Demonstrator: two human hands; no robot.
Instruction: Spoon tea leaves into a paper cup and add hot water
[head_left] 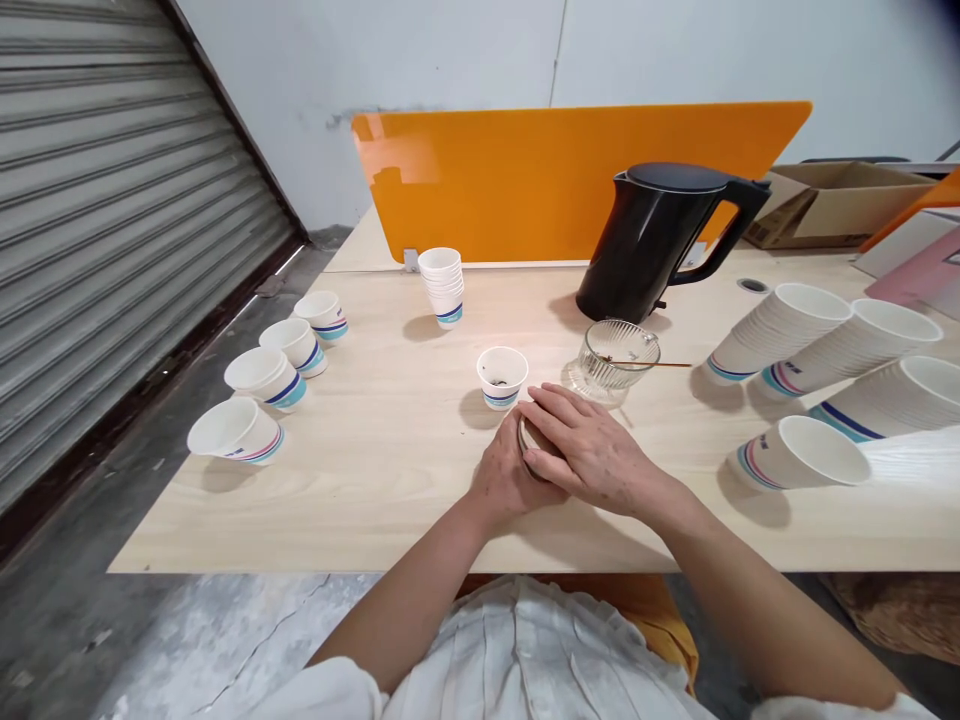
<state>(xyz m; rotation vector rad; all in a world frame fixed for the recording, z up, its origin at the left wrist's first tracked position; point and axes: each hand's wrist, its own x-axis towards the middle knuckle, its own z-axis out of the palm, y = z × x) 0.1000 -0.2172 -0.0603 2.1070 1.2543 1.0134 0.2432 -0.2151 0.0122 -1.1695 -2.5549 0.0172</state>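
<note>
My left hand [504,468] curls around a small round container [534,446], whose pale top and darker rim show between the fingers. Lying over that top, my right hand [589,455] presses or grips it with the fingers bent around its edge. Most of the container is hidden by both hands. Just beyond them stands a white paper cup [502,368] with a few dark bits inside. Beside it is a ribbed glass cup [619,350], with a thin brown stick [667,364] across it and some dark bits in it.
A black electric kettle [649,240] stands before the orange divider [487,190]. Stacked paper cups [441,280] are behind the single cup. Several paper cups [236,428] line the left edge, and tall cup stacks [780,325] lean at right. An open cardboard box [840,205] lies farther back.
</note>
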